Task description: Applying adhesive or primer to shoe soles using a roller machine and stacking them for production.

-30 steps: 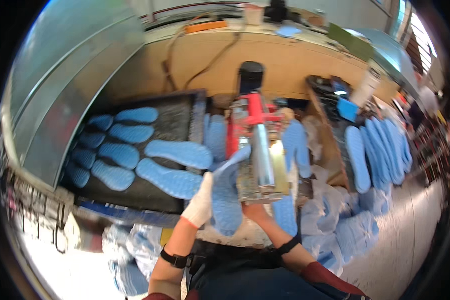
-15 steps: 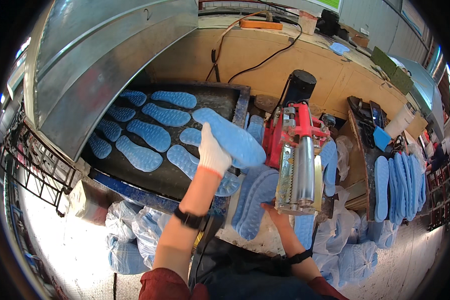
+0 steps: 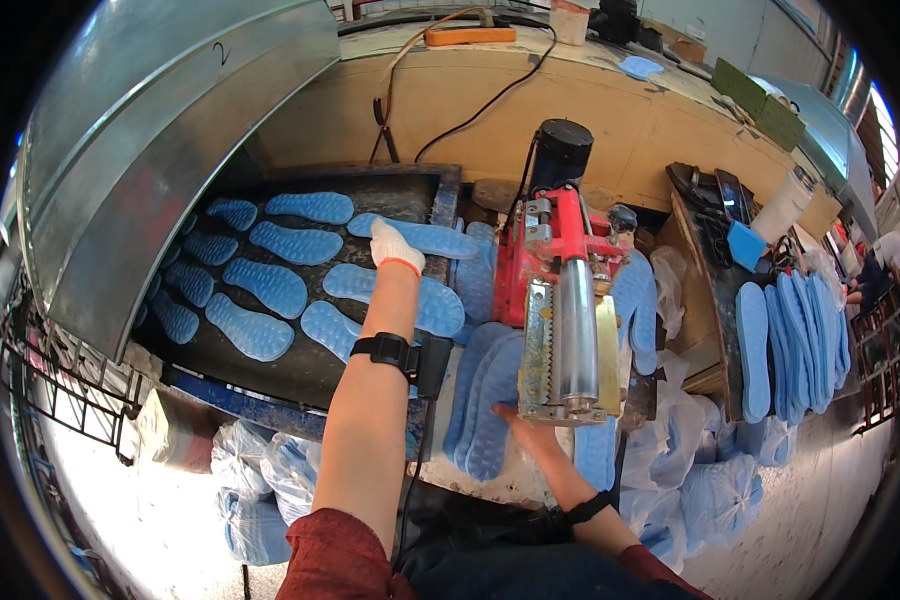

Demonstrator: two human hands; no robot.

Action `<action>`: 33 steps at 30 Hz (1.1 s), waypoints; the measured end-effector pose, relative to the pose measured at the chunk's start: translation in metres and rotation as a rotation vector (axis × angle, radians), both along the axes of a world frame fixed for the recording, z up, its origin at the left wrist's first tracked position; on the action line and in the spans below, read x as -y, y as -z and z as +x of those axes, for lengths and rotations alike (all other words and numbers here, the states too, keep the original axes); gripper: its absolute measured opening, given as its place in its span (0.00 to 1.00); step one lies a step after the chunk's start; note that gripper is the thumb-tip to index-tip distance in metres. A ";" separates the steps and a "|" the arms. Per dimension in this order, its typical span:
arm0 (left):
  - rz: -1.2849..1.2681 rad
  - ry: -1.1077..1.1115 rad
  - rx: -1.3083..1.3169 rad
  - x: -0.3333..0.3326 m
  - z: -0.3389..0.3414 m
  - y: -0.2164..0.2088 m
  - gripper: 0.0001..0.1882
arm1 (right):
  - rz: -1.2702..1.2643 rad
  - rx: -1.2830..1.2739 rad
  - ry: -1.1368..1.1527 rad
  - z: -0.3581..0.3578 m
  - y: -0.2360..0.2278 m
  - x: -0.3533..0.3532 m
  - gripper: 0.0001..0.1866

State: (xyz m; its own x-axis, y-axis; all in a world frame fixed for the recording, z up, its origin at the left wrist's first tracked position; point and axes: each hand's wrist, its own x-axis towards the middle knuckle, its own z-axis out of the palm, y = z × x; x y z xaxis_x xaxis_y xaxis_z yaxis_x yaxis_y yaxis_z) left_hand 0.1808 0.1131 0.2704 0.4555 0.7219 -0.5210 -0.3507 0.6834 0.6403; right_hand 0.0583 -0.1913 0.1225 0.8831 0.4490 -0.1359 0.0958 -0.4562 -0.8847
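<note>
My left hand [image 3: 397,246], in a white glove, is closed on the left part of a blue dimpled insole [image 3: 440,240] at the right end of a dark tray [image 3: 270,375]. More blue insoles [image 3: 265,286] lie in rows on that tray. Bare, my right hand [image 3: 530,432] is low by the roller machine [image 3: 576,340], its fingertips at the right edge of a stack of blue insoles [image 3: 485,405]. The machine hides part of this hand, so its grip is unclear. Other insoles [image 3: 595,455] show below the roller.
A grey metal hood [image 3: 170,130] slants over the tray's left side. Insoles stand in a row [image 3: 805,340] on a side table at right, near a white bottle [image 3: 782,205]. Plastic bags of insoles [image 3: 720,505] sit on the floor. A black cable [image 3: 500,105] hangs behind.
My left hand has carried the insole away from me, from above the tray's right part to its far right end, where it looks flatter. The whole view has shifted; my right hand stays by the stack.
</note>
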 end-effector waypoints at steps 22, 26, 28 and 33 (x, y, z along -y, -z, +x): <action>0.377 0.319 0.384 0.107 -0.199 -0.062 0.30 | 0.446 0.248 0.469 0.027 -0.094 0.138 0.22; 0.419 0.448 0.504 0.145 -0.177 -0.073 0.31 | -0.026 0.913 0.298 0.061 -0.148 0.138 0.24; 0.461 0.524 0.546 0.163 -0.163 -0.077 0.35 | -0.078 1.059 0.223 0.071 -0.165 0.125 0.25; 0.494 0.628 0.632 0.186 -0.125 -0.083 0.40 | 0.064 0.999 -0.069 0.070 -0.183 0.101 0.24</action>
